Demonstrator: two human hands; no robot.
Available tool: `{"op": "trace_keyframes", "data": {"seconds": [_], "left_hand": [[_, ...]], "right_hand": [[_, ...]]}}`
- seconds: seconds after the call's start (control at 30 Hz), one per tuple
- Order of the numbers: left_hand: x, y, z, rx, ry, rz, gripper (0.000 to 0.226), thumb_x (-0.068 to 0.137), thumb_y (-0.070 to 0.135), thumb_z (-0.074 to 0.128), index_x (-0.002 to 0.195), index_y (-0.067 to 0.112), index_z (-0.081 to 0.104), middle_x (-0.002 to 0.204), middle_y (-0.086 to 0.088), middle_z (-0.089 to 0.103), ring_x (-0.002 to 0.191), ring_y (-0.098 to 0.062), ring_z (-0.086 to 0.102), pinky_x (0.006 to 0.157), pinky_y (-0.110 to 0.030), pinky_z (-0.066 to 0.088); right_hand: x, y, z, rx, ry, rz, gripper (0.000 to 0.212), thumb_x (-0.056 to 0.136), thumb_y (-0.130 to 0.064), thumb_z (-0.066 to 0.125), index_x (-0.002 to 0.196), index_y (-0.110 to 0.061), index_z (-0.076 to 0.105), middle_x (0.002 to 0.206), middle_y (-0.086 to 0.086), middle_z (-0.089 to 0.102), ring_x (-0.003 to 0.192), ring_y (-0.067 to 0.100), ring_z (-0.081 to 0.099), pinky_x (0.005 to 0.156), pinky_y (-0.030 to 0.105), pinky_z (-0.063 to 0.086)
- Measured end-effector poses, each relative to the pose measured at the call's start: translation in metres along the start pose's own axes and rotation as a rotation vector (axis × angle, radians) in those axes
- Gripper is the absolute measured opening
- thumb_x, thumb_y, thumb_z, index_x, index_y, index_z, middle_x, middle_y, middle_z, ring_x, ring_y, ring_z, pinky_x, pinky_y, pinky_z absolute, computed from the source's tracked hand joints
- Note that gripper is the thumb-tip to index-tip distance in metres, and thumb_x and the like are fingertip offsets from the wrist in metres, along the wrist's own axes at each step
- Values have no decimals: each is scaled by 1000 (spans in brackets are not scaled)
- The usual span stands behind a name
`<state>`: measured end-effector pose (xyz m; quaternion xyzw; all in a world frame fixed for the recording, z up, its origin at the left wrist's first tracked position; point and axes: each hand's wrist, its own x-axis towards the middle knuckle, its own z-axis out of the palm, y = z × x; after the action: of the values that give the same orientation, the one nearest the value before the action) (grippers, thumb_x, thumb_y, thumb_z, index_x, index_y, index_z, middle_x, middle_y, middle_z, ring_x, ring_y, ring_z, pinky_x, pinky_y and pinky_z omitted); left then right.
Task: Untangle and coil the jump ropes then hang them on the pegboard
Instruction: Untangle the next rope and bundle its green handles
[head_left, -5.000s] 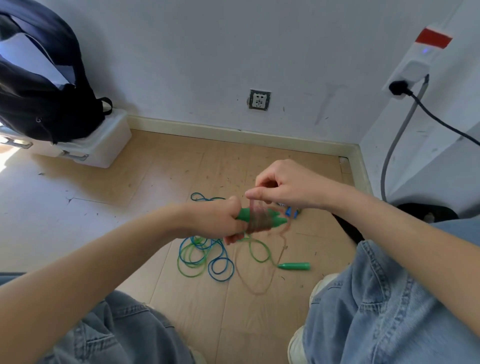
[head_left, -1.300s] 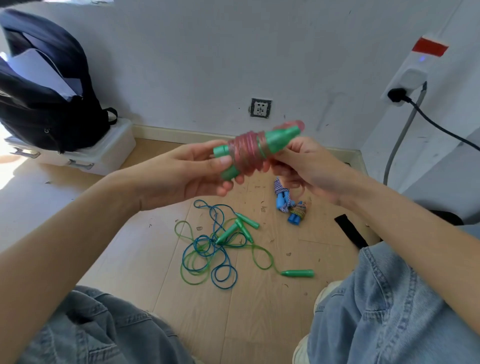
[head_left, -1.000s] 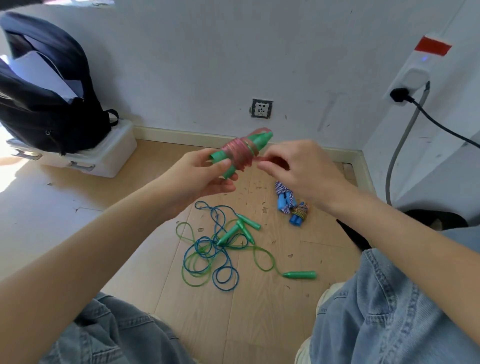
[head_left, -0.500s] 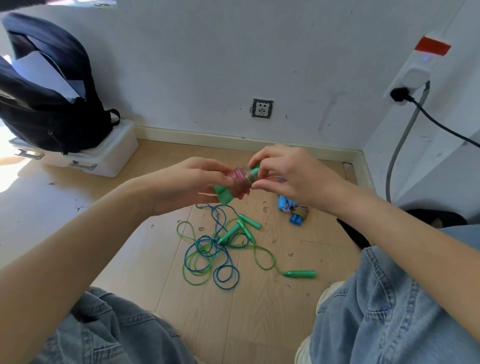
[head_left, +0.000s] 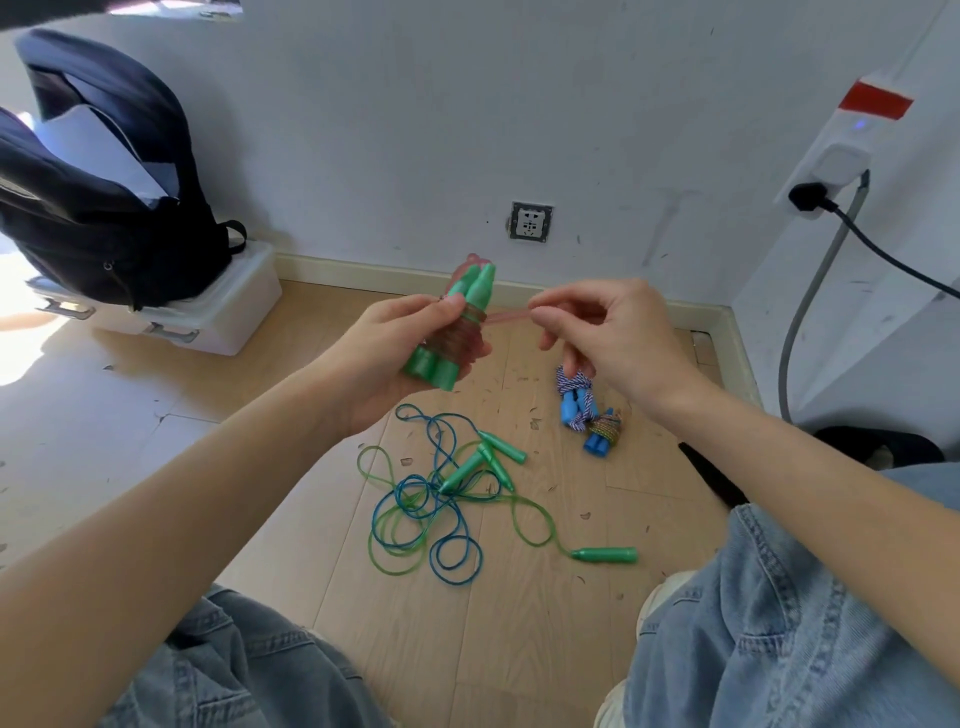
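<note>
Rope (head_left: 506, 315) feels thin and bendy, so our right hand (head_left: 613, 338) pinches its end while our left hand (head_left: 400, 353) grips the handles (head_left: 462, 322).

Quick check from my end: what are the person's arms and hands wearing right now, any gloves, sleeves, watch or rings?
Nothing shows on either: left hand and right hand are ungloved, both forearms bare to the frame edge, no sleeve, watch, band or ring visible. Light blue jeans cover the legs.
</note>
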<state>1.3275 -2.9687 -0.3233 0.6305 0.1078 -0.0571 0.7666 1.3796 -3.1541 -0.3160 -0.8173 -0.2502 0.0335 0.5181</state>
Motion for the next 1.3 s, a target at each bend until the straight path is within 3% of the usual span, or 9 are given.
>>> {"op": "trace_keyframes", "data": {"seconds": [0.13,0.23,0.33,0.47,0.57,0.67,0.83,1.0,1.3], "left_hand": [[-4,-3,2,268,-14,58,19,90,20,55,103,7,60,85,-11,69,66,-16,63,60,-21,54],[-7,-6,7,363,-113,55,19,89,18,56,106,9,58,94,-13,68,74,-16,64,64,-19,54],[-6,-7,4,429,-131,81,18,90,19,55,106,12,59,97,-13,68,80,-18,65,71,-21,55],[-2,-4,-3,318,-67,46,19,89,21,55,105,12,60,92,-12,69,77,-19,64,73,-30,53],[0,-5,-5,250,-91,22,26,87,24,56,109,10,60,96,-14,69,89,-26,65,84,-40,51],[-3,-6,-3,255,-164,16,38,76,30,60,110,10,59,96,-15,69,88,-25,64,84,-38,51],[-7,-7,-2,219,-216,64,39,77,27,57,112,7,57,94,-15,67,86,-23,63,77,-30,53],[-8,-9,0,341,-211,124,32,84,19,57,113,6,56,95,-13,65,87,-24,63,76,-27,54],[-5,-10,1,443,-222,209,17,88,10,56,103,17,56,85,-1,69,77,-9,66,75,-24,56]], "right_hand": [[4,0,-4,344,60,185,5,84,-6,64,83,-8,68,64,2,69,53,11,63,44,17,44],[7,-1,-9,574,91,306,4,79,-5,67,81,-8,67,64,0,69,53,8,60,43,15,41],[8,-2,-17,693,-37,398,13,67,-12,70,80,-11,66,76,-2,67,61,7,50,44,16,41],[9,-4,-24,800,-265,381,12,75,-11,63,86,-9,57,108,11,68,65,10,56,45,15,44],[12,-4,-25,895,-269,355,10,77,-10,59,86,-8,56,106,18,68,69,12,61,52,17,49],[14,-1,-24,883,-267,347,4,82,-13,56,85,-10,58,88,12,69,64,12,59,54,18,50],[10,-2,-19,647,-315,273,21,95,-10,43,93,-6,63,73,3,63,60,10,55,55,16,48],[6,-4,-13,358,-279,244,9,87,0,55,91,-6,60,70,7,64,54,7,54,53,16,45],[10,1,-16,513,-277,360,12,88,-1,53,90,0,64,62,-2,66,54,6,53,50,14,43]]}}
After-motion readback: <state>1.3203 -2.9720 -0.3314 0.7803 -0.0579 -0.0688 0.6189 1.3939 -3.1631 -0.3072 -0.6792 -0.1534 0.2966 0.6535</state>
